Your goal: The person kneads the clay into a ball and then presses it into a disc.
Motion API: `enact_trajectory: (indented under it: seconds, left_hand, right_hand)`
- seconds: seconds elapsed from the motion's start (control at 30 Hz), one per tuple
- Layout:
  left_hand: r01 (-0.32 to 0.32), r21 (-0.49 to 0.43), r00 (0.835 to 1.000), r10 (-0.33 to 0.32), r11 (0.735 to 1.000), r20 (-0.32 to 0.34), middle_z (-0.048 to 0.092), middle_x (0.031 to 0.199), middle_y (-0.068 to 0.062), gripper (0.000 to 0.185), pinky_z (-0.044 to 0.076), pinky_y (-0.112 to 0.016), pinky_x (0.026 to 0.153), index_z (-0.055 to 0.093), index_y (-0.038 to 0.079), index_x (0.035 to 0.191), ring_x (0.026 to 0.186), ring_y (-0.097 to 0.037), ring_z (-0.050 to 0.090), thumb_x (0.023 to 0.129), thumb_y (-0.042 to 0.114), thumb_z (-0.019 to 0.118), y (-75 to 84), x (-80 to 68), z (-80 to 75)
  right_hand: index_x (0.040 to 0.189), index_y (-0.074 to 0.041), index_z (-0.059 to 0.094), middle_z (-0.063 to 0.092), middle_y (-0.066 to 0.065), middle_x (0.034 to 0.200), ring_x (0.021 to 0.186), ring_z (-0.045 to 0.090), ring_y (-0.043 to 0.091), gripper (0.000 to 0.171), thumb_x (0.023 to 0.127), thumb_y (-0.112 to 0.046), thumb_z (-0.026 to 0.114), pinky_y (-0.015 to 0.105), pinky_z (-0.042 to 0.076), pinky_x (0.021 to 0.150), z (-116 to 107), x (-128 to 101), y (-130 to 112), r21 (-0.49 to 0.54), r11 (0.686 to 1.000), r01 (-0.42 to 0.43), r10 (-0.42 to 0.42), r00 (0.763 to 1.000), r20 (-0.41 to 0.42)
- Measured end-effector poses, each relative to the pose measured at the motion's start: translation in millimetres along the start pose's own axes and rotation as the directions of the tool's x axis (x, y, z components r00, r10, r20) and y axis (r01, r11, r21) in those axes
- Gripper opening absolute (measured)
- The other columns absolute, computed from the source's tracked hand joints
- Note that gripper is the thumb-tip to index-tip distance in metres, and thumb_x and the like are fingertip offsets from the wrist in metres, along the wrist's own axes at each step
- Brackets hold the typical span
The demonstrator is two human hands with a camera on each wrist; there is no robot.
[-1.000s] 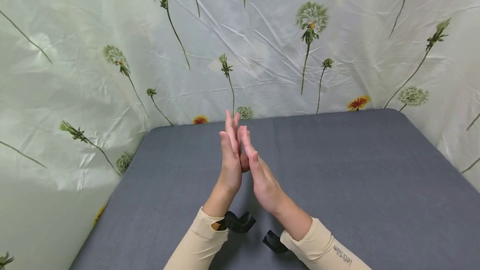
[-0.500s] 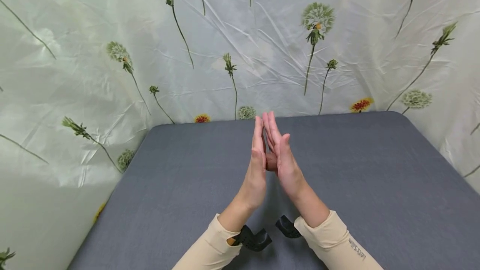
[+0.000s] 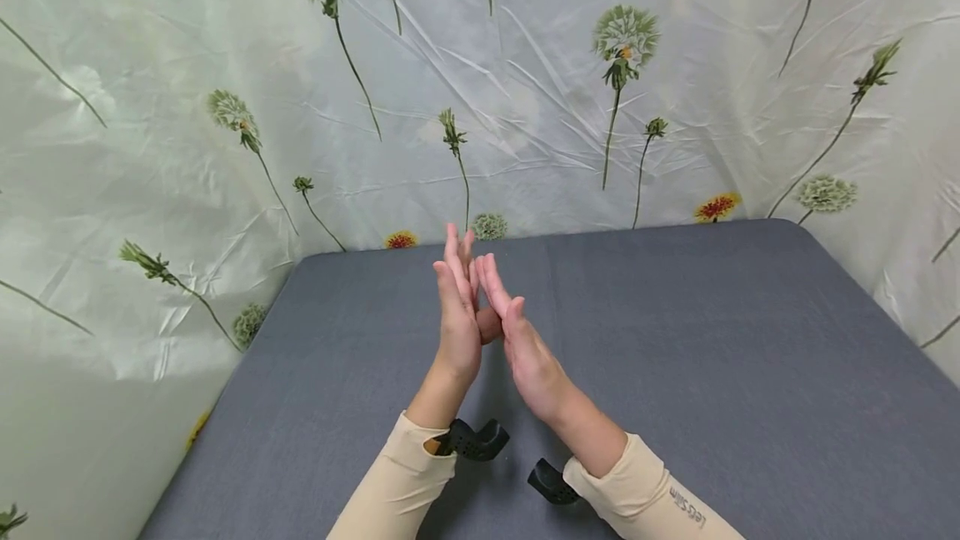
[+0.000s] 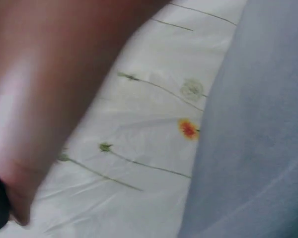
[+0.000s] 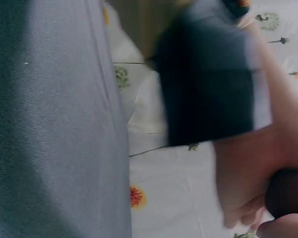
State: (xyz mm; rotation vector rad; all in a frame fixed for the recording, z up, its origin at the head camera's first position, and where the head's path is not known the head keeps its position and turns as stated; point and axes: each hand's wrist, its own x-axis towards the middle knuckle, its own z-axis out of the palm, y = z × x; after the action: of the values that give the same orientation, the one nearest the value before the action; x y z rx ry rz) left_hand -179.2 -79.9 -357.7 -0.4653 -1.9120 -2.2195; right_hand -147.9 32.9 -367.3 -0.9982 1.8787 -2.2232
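Left hand point(image 3: 457, 315): raised above the table point(image 3: 712, 357), fingers straight and together, pointing up and away, palm turned toward the right hand. Nothing gripped.

Right hand point(image 3: 525, 348): raised just beside the left, fingers straight, palm against the left palm. Fingertips short of the left fingertips, heel of the hand lower and nearer the body. Nothing gripped. Contact along fingers and palms; a small gap near the wrists.

Sleeves: cream sleeve point(image 3: 397, 482) on the left forearm, cream sleeve point(image 3: 637, 498) with small lettering on the right forearm. Black wrist mount point(image 3: 472, 442) just below the left wrist; second black wrist mount point(image 3: 551, 482) just below the right wrist.

Below and around both hands: grey cloth-covered table, bare surface on either side. Beyond the fingertips and to the left and right: crinkled pale sheet point(image 3: 525, 90) printed with dandelion stems and small red-and-yellow flowers.

Left wrist view: blurred skin close to the lens, sheet point(image 4: 154, 148) and table point(image 4: 258, 148) behind. Right wrist view: blurred, dark mount and part of a hand before table point(image 5: 54, 148).
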Motion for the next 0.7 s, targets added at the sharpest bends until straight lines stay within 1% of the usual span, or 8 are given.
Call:
enact_trajectory:
  seconds: [0.07, 0.13, 0.2, 0.3, 0.47, 0.57, 0.63, 0.7]
  left_hand:
    - [0.02, 0.003, 0.999, -0.02, 1.0, 0.031, 0.006, 0.183, -0.002, 0.112, 0.008, -0.056, 0.136, -0.005, 0.028, 0.174, 0.17, -0.023, 0.006, 0.09, 0.098, 0.017, -5.8, -2.0, 4.1]
    - [0.022, 0.022, 0.997, -0.024, 1.0, 0.08, 0.002, 0.183, -0.002, 0.109, 0.007, -0.058, 0.136, -0.007, 0.026, 0.174, 0.17, -0.022, 0.003, 0.093, 0.095, 0.015, -9.8, -5.3, 9.7]
    - [-0.008, 0.051, 0.992, 0.001, 0.999, 0.127, -0.001, 0.183, -0.002, 0.107, 0.004, -0.058, 0.136, -0.009, 0.022, 0.174, 0.17, -0.023, 0.0, 0.096, 0.092, 0.013, -10.7, -9.1, 15.7]
    - [-0.059, 0.073, 0.983, 0.045, 0.996, 0.176, -0.003, 0.183, 0.0, 0.104, 0.001, -0.059, 0.136, -0.01, 0.02, 0.174, 0.17, -0.022, -0.003, 0.098, 0.089, 0.012, -5.2, -15.6, 24.5]
    - [-0.136, 0.111, 0.977, 0.115, 0.984, 0.179, -0.004, 0.182, 0.002, 0.102, -0.002, -0.058, 0.135, -0.009, 0.02, 0.174, 0.169, -0.016, -0.004, 0.1, 0.088, 0.011, 9.6, -22.7, 30.8]
    - [-0.163, 0.129, 0.978, 0.143, 0.978, 0.152, -0.005, 0.182, 0.003, 0.103, -0.002, -0.059, 0.135, -0.009, 0.021, 0.174, 0.17, -0.017, -0.005, 0.099, 0.088, 0.01, 16.1, -21.6, 26.9]
    - [-0.171, 0.129, 0.98, 0.155, 0.977, 0.126, -0.004, 0.183, 0.001, 0.105, -0.002, -0.061, 0.134, -0.009, 0.021, 0.174, 0.17, -0.019, -0.005, 0.098, 0.09, 0.011, 19.7, -18.5, 22.6]
    - [-0.165, 0.121, 0.983, 0.154, 0.979, 0.099, -0.003, 0.182, 0.001, 0.107, 0.0, -0.061, 0.134, -0.01, 0.021, 0.174, 0.17, -0.021, -0.004, 0.096, 0.092, 0.012, 20.4, -14.0, 18.4]
  right_hand:
    - [0.172, -0.005, -0.002, -0.005, 0.007, 0.183, 0.169, -0.007, 0.025, 0.092, 0.109, -0.071, 0.005, 0.02, 0.006, 0.132, -4.3, 0.8, -3.1, -0.02, 0.999, 0.035, -0.036, 0.999, -0.024]
    - [0.172, -0.006, -0.002, 0.0, 0.008, 0.183, 0.17, -0.003, 0.025, 0.091, 0.109, -0.071, 0.005, 0.011, 0.01, 0.128, -10.6, 2.4, -5.8, -0.043, 0.997, 0.07, -0.072, 0.996, -0.05]
    - [0.173, -0.008, -0.002, 0.003, 0.008, 0.183, 0.17, 0.001, 0.026, 0.09, 0.108, -0.071, 0.005, 0.01, 0.012, 0.127, -17.6, 4.0, -7.6, -0.059, 0.994, 0.089, -0.094, 0.993, -0.076]
    - [0.173, -0.012, -0.003, 0.006, 0.005, 0.183, 0.17, 0.003, 0.023, 0.092, 0.106, -0.075, 0.005, 0.011, 0.014, 0.127, -26.6, 4.7, -8.9, -0.069, 0.995, 0.067, -0.074, 0.992, -0.106]
    - [0.173, -0.013, -0.005, 0.003, 0.002, 0.183, 0.17, 0.002, 0.022, 0.096, 0.104, -0.078, 0.006, 0.013, 0.015, 0.127, -30.1, 5.2, -5.9, -0.058, 0.998, 0.017, -0.024, 0.993, -0.112]
    - [0.173, -0.012, -0.005, 0.003, 0.003, 0.183, 0.17, 0.001, 0.022, 0.093, 0.106, -0.076, 0.006, 0.027, 0.01, 0.133, -24.0, 4.9, -2.6, -0.055, 0.998, 0.002, -0.007, 0.995, -0.098]
    - [0.173, -0.011, -0.005, 0.001, 0.004, 0.183, 0.17, -0.001, 0.022, 0.091, 0.107, -0.073, 0.005, 0.041, 0.005, 0.136, -18.1, 4.0, -1.6, -0.066, 0.998, -0.004, -0.001, 0.997, -0.075]
    - [0.172, -0.009, -0.005, -0.002, 0.005, 0.183, 0.17, -0.005, 0.023, 0.087, 0.11, -0.069, 0.004, 0.056, 0.0, 0.134, -12.3, 2.0, -1.9, -0.076, 0.997, 0.0, -0.003, 0.999, -0.039]
